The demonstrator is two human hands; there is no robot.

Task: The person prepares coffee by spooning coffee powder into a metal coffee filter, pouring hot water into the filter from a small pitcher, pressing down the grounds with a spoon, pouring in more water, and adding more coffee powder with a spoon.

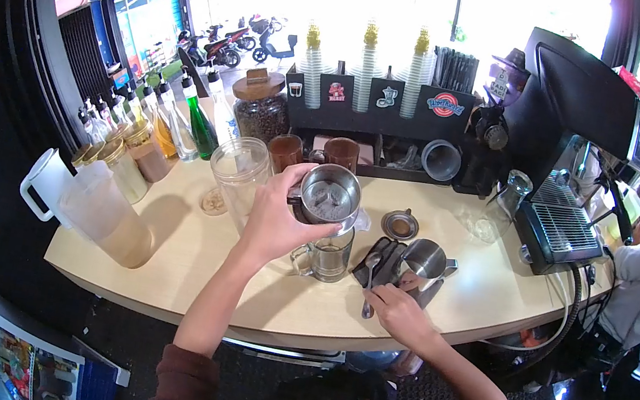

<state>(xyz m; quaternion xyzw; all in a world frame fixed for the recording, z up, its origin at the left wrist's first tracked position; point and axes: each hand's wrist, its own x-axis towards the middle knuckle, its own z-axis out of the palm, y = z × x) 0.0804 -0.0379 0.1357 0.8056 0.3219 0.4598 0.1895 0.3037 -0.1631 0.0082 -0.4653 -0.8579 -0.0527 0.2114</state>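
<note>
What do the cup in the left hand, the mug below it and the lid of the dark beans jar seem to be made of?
The cup in the left hand looks like smooth, shiny metal, perhaps stainless steel: grey with bright reflections. The mug seems clear glass, because the counter shows through; plastic is possible. The lid looks like wood, judging by its brown colour.

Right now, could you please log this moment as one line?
left hand: holding metal cup over glass mug | right hand: fingers at spoon | metal pitcher: near right hand
</note>
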